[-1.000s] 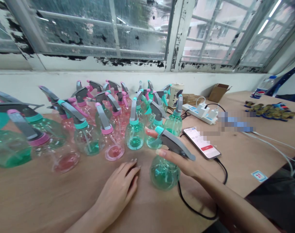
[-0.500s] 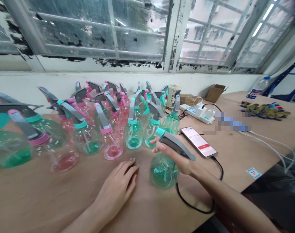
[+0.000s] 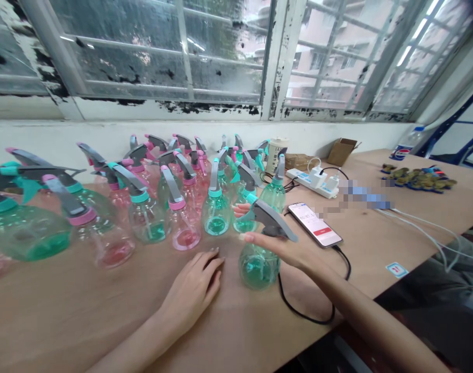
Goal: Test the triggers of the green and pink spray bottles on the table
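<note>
My right hand (image 3: 286, 248) is around the neck of a green see-through spray bottle (image 3: 258, 269). Its thumb lies straight across the near side, and some fingertips show behind the grey and turquoise spray head; the others are hidden. This bottle stands on the wooden table (image 3: 236, 331), its head pointing away to the left. Left of it, my left hand (image 3: 195, 282) rests palm down on the tabletop, fingers loosely stretched and holding nothing. Just beyond my hands stand a pink spray bottle (image 3: 185, 230) and another green spray bottle (image 3: 216, 215).
Several more pink and green spray bottles crowd the left and back. A phone (image 3: 315, 224) with a cable lies on the right, before a white power strip (image 3: 313, 182). Farther off are a paper cup (image 3: 275, 155), an open carton (image 3: 342, 151), a Pepsi bottle (image 3: 407, 144) and olive-coloured pieces (image 3: 418, 177).
My right hand has slid lower, from beside the spray head down to the bottle's neck. My left hand stays on the table. The whole view has shifted slightly.
</note>
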Demonstrator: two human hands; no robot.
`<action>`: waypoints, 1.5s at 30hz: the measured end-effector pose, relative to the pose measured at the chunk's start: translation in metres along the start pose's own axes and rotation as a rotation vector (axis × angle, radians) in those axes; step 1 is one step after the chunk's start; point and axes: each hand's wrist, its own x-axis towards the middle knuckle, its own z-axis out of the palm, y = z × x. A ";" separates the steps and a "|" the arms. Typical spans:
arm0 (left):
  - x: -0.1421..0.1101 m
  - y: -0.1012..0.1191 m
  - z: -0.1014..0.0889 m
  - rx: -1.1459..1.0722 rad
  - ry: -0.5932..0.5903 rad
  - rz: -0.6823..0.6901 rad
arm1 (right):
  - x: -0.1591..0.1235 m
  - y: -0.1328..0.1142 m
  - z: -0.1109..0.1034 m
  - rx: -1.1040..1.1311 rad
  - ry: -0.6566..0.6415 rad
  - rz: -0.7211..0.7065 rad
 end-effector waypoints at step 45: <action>0.002 0.003 -0.003 -0.039 -0.001 -0.003 | -0.004 0.085 -0.051 -0.532 0.666 -0.053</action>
